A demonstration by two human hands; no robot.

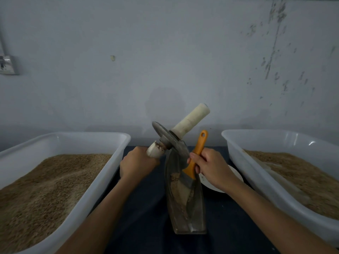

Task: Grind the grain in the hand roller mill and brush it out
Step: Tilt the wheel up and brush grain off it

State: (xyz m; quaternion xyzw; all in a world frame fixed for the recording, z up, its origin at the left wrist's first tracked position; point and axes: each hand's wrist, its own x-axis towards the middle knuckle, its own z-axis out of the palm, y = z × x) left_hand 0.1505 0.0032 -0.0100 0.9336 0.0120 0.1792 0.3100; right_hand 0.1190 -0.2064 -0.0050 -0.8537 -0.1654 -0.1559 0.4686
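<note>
The boat-shaped metal trough [185, 208] of the hand roller mill lies on the dark cloth [146, 208] in the middle, ground grain [180, 195] inside it. The roller wheel [167, 139] is lifted above its far end; the left hand [138, 162] grips one white handle [154, 150]. The right hand [211, 166] holds an orange-handled brush [195, 158], bristles in the trough. White tubs of grain stand left [117, 142] and right [236, 143].

Two tubs [117, 143] [231, 142] of grain, one mill [185, 204], one brush [194, 158], one plate [236, 174].
</note>
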